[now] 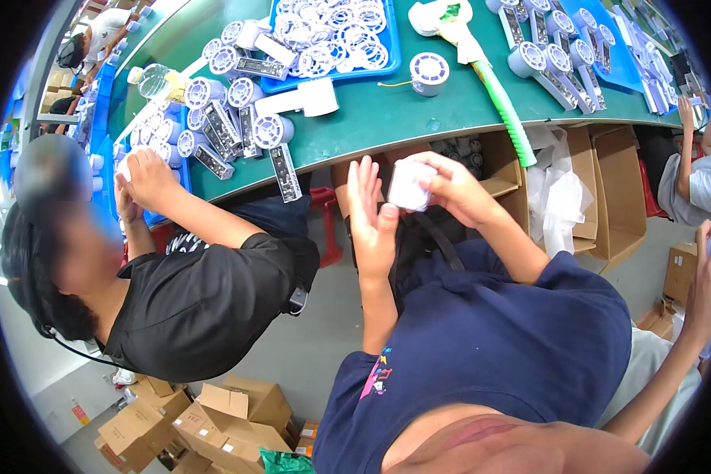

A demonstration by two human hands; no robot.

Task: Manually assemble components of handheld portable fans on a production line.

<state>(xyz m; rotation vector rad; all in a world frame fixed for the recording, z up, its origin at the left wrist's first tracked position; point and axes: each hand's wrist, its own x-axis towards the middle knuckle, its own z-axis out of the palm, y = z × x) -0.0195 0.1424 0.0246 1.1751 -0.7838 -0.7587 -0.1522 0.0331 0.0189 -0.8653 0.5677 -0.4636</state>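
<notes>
In front of my body, beyond the table's near edge, my right hand point(460, 191) grips a white plastic housing point(409, 186) with rounded corners. My left hand point(373, 221) is upright and open, fingers stretched out, its thumb close to the housing's lower left side; I cannot tell if they touch. On the green table point(371, 118) ahead lies a round white unit point(429, 73) with a slotted ring face and a short yellow wire. A white housing with a flat arm point(304, 99) rests to its left.
A blue tray point(336, 73) holds many slotted white rings. Assembled units with circuit boards point(272, 134) cluster at left, more point(561, 63) at right. A green-handled tool point(502, 110) overhangs the edge near cardboard boxes point(615, 189). A co-worker in black point(205, 304) works close on my left.
</notes>
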